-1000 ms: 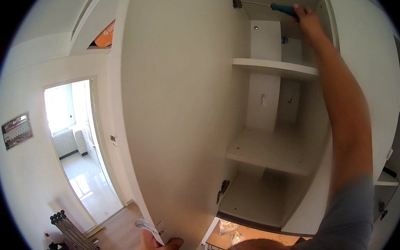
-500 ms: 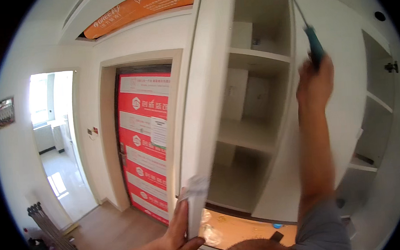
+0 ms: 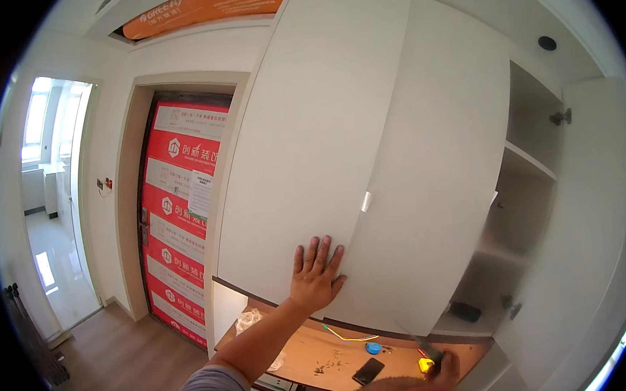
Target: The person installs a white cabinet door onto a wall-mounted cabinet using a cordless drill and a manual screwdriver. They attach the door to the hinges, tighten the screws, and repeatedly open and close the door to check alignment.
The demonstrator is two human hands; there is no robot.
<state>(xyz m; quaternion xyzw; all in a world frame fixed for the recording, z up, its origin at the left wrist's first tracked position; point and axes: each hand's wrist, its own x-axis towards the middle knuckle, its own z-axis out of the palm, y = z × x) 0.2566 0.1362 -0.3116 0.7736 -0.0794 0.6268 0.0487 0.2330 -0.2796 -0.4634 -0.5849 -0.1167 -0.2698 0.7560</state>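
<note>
Presently, the left hand (image 3: 316, 275) lies flat and spread on the lower edge of one of two closed white doors (image 3: 322, 145), while the right hand (image 3: 447, 366), low and mostly hidden, grips a screwdriver (image 3: 424, 352) above one phone (image 3: 367, 370).

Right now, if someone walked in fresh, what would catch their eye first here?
The left hand pressed flat on the lower edge of the big white cupboard door at the centre. To its left, a doorway covered in red protective sheeting. Low on the right, the right hand is at the wooden counter, beside a dark phone.
</note>
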